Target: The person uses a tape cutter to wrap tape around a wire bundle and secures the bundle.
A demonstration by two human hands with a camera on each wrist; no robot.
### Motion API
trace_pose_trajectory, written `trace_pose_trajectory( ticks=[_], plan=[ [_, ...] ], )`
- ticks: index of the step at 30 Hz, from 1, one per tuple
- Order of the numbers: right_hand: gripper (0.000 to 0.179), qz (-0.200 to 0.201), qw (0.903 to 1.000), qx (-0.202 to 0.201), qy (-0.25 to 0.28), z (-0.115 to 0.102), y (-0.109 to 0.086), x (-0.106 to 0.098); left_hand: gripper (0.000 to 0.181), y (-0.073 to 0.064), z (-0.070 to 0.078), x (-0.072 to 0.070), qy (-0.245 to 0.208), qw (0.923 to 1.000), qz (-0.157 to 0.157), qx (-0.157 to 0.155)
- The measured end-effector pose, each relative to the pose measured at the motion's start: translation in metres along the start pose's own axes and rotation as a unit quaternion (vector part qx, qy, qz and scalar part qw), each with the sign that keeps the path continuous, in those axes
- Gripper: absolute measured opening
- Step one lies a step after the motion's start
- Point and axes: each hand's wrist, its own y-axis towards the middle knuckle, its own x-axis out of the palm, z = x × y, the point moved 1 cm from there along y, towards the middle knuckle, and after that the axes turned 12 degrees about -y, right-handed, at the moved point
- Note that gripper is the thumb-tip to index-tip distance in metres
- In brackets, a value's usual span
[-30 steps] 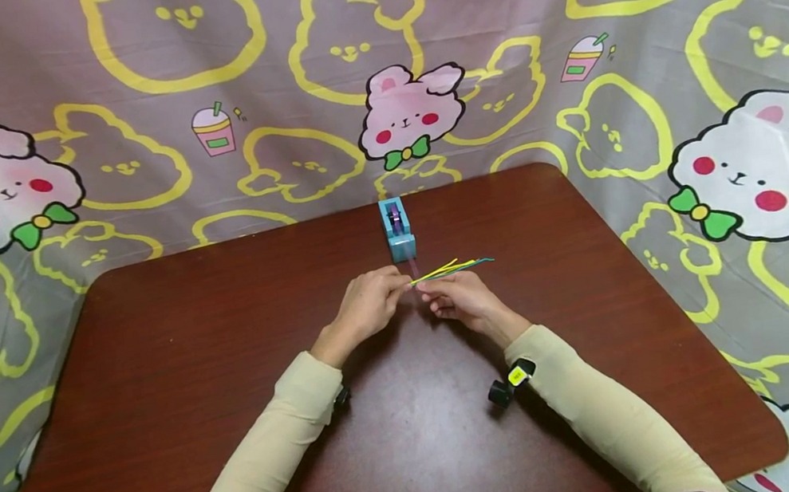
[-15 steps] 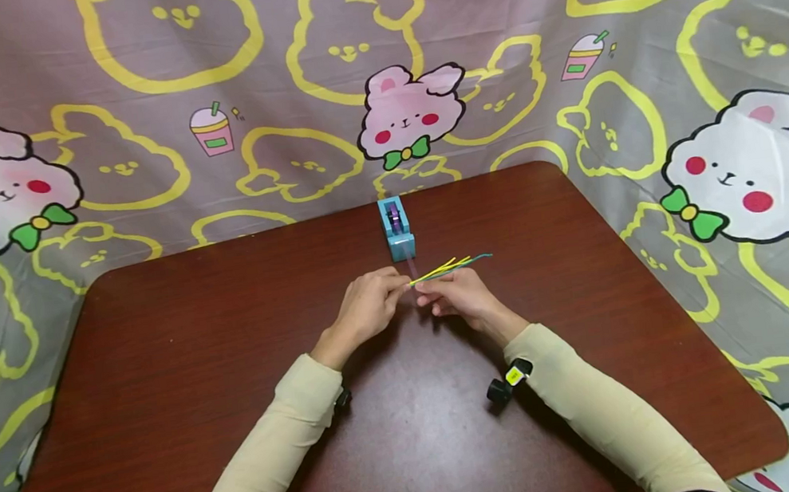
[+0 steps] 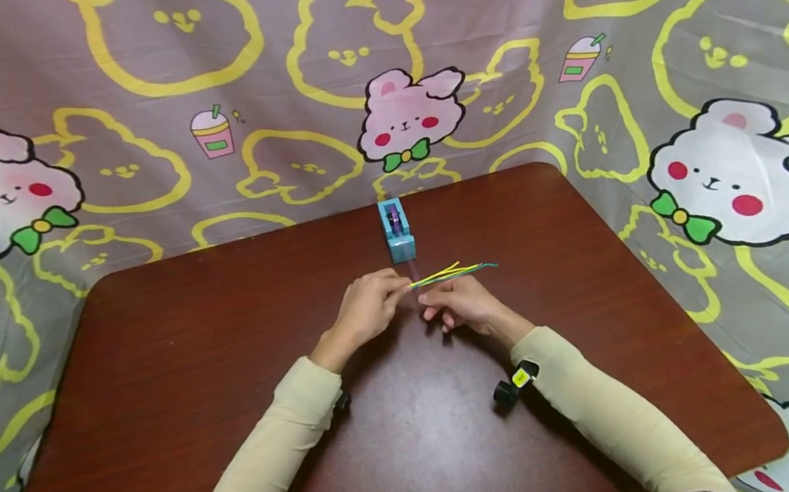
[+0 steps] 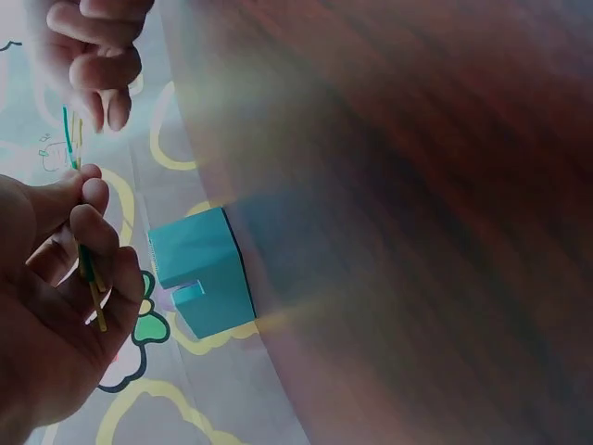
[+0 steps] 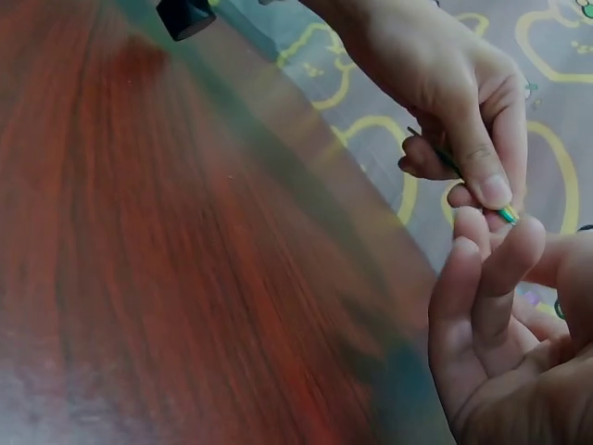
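My left hand (image 3: 370, 305) pinches one end of a bundle of thin yellow and green wires (image 3: 453, 273), whose loose ends fan out to the right. In the left wrist view the wires (image 4: 96, 287) run behind the curled fingers and out below. A narrow strip of clear tape (image 3: 413, 270) stretches from the blue tape dispenser (image 3: 401, 248) toward the hands and crosses the bundle near the left fingertips. Just below the bundle, my right hand (image 3: 469, 302) has thumb and forefinger together at the strip's near end. In the right wrist view, its other fingers (image 5: 454, 315) are loosely bent.
The dispenser stands near the back edge of the dark red-brown table (image 3: 186, 396), a purple roll (image 3: 394, 218) inside it. Behind and beside the table hangs a printed cloth (image 3: 272, 179). A small black camera (image 3: 505, 393) sits by the right wrist.
My right hand has let go of the wires and dropped slightly below them, its fingertips now at the tape. The left hand keeps its place and its hold.
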Motion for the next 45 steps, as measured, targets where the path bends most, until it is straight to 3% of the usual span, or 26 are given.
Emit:
trace_pose_trajectory(
  ticks=[6,14,19,45],
  plan=[
    [0.033,-0.014,0.9999,0.002,-0.01,-0.006,-0.011,0.002,0.014,0.0,0.001,-0.002,-0.003,0.9998,0.012,0.012],
    [0.011,-0.007,0.9986,-0.003,0.052,-0.011,-0.013,0.006,0.014,-0.002,0.003,-0.005,0.011,0.9997,0.014,0.019],
    [0.006,-0.006,0.9974,-0.007,0.072,-0.012,-0.009,0.009,0.014,-0.003,0.004,-0.007,0.01,0.9996,0.017,0.02],
    [0.014,-0.01,0.9898,-0.043,0.136,-0.01,0.004,0.007,0.012,-0.003,0.002,-0.009,0.022,0.9987,0.02,0.042]
  ],
)
